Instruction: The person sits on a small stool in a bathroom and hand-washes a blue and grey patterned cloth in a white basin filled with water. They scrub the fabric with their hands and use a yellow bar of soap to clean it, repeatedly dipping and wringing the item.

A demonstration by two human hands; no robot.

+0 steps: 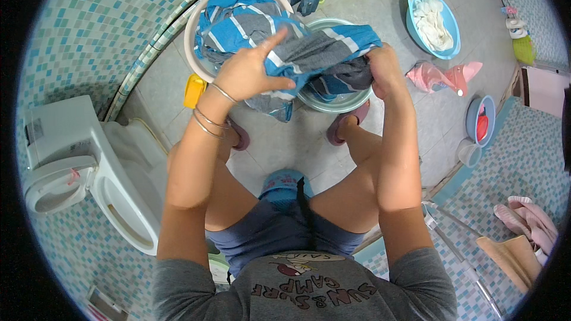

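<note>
Over grey tiles (285,150), right fingers (377,62) clench striped cloth (324,50), left fingers (269,45) spread against it, and lettering (295,286) marks the shirt (238,303).

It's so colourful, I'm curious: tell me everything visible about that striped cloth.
The striped cloth is blue, grey and white, soft-looking, creased and bunched. The right hand grips one end; the left hand touches it further left. It lies partly in the green basin, a fold drooping outside. Whether it joins the matching fabric in the pinkish basin is unclear.

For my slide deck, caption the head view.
Striped cloth over a green basin, gripped by the right hand and touched by the left hand.
</note>
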